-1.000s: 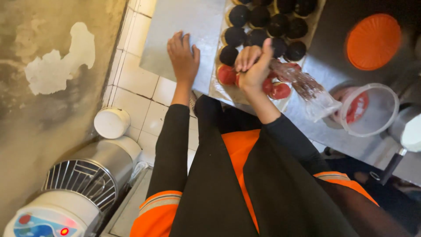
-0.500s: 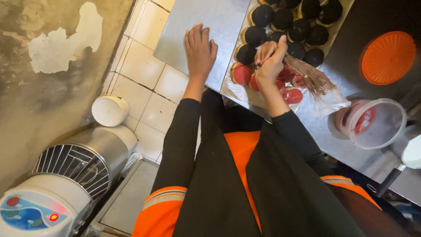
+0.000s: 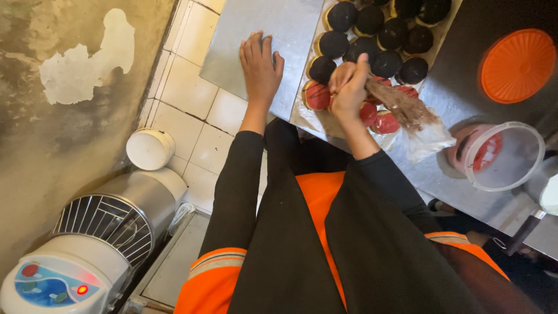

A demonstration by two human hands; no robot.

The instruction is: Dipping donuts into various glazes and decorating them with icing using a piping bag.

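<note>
Steel makes up the counter (image 3: 273, 23) across the top, the largest thing in view, and it meets a floor of pale tiles (image 3: 192, 87) beside a stained wall (image 3: 70, 116). Below left stands a mixer (image 3: 87, 244) with a wire guard over its bowl, and a white tub (image 3: 150, 149) sits on the tiles just beside it. A tray (image 3: 311, 119) lined with paper rests on the counter and carries rows of round cakes: about 9 dark ones (image 3: 372, 46) fill the far part, and about 4 red ones (image 3: 386, 123) lie at the near edge. Right of the tray lies an orange lid (image 3: 516, 65), and nearer is a clear container (image 3: 503, 157) with something red inside. The piping bag (image 3: 407, 110), clear plastic with brown filling, trails from the right hand across the red cakes toward that container. The right hand (image 3: 349, 90) is closed around the bag's neck, fingers curled tight, and hangs over the red cake (image 3: 317, 95) at the tray's near left corner, which bears thin dark lines; the nozzle is hidden by the hand. The left hand (image 3: 260, 68) lies flat on the bare counter just left of the tray, fingers straight and together, holding nothing. Both sleeves are black, over orange clothing.
</note>
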